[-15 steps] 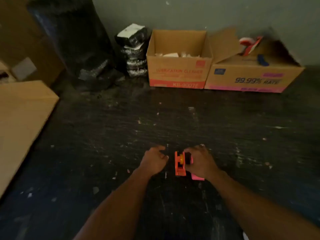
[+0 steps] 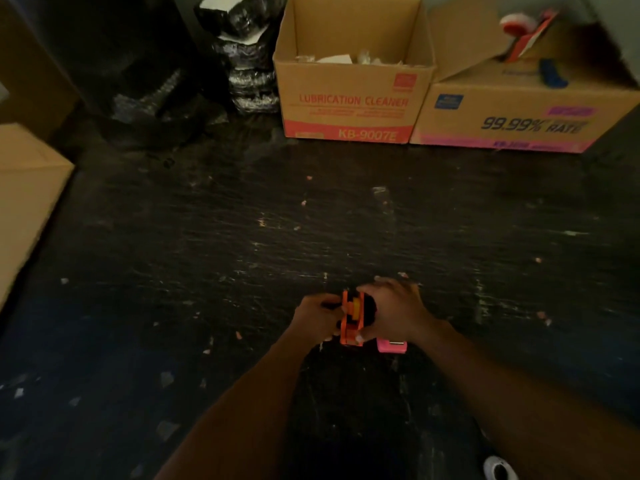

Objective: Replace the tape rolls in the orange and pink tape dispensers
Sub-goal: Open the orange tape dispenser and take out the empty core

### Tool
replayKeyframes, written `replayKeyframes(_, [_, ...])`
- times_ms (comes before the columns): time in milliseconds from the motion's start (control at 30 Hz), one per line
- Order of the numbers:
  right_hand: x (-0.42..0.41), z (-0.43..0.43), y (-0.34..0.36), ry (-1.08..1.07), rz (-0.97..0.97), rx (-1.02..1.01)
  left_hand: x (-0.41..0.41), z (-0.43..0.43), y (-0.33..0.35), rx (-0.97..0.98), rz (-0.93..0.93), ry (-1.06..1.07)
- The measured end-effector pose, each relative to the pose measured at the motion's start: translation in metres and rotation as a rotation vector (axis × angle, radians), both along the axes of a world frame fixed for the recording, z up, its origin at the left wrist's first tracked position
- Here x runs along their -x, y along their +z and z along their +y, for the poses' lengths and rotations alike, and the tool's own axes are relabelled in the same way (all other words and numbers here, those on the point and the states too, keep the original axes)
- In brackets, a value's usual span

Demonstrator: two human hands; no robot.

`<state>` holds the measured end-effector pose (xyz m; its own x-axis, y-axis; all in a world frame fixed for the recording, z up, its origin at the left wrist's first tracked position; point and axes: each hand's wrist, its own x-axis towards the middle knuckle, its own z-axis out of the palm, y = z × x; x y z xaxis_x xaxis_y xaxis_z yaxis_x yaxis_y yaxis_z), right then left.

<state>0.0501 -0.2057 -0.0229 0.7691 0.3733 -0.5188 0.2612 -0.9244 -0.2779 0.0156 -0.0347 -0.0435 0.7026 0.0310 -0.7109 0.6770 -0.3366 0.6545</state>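
A small orange tape dispenser (image 2: 350, 320) stands on the dark floor in front of me, with a yellow-orange hub showing in its middle. My left hand (image 2: 313, 318) is closed against its left side. My right hand (image 2: 391, 311) wraps over its top and right side, thumb at its lower front. Just right of it, the pink tape dispenser (image 2: 391, 346) lies on the floor, mostly hidden under my right wrist. I see no loose tape roll near them.
Two open cardboard boxes stand against the far wall, the "Lubrication Cleaner" box (image 2: 353, 109) and a wider box (image 2: 519, 119) holding red and blue items. Black wrapped bundles (image 2: 242, 64) sit left of them. A flat cardboard sheet (image 2: 24, 202) lies at the left.
Both hands have closed in on the orange dispenser; the left hand, apart from it before, now touches it. The camera has moved closer to the boxes.
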Motion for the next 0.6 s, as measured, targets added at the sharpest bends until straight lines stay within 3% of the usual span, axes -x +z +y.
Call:
replayKeyframes(300, [0.013,0.001,0.009,-0.014,-0.035,-0.093,0.004,-0.005,0.006,0.143,0.03,0.168])
replayKeyframes(600, [0.017,0.001,0.013,-0.05,0.037,-0.107,0.005,-0.007,0.008,0.084,-0.034,0.08])
